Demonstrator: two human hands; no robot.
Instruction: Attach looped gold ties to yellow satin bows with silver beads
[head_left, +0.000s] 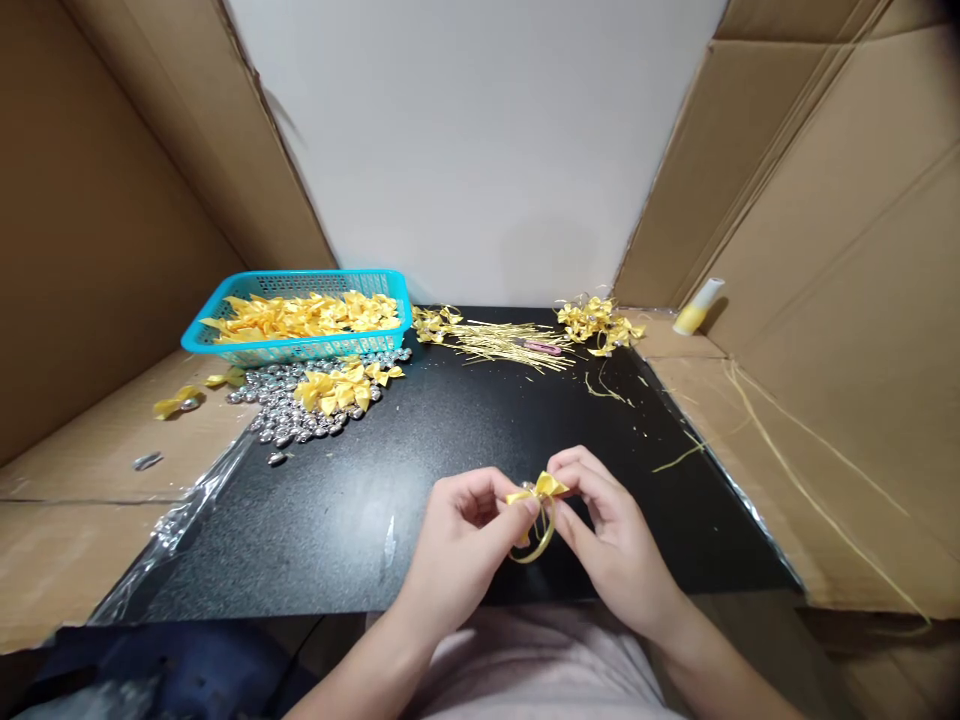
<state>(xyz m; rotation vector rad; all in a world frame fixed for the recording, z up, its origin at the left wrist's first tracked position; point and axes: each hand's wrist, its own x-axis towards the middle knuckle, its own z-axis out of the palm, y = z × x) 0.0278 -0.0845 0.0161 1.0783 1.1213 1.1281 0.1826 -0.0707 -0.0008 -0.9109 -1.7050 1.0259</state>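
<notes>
Over the near part of the black table, a yellow ribbon bow is pinched between my two hands. My left hand is closed on its left side, thumb and forefinger together. My right hand grips its right side between thumb and fingers. A gold-coloured strip loops down below the bow. Something small and silvery shows beside the bow, partly hidden by my fingers.
A turquoise basket of yellow bows stands back left. Silver beads and loose bows lie before it. Gold strips, a pink tool and a bow pile sit at the back. A yellow-white spool stands right.
</notes>
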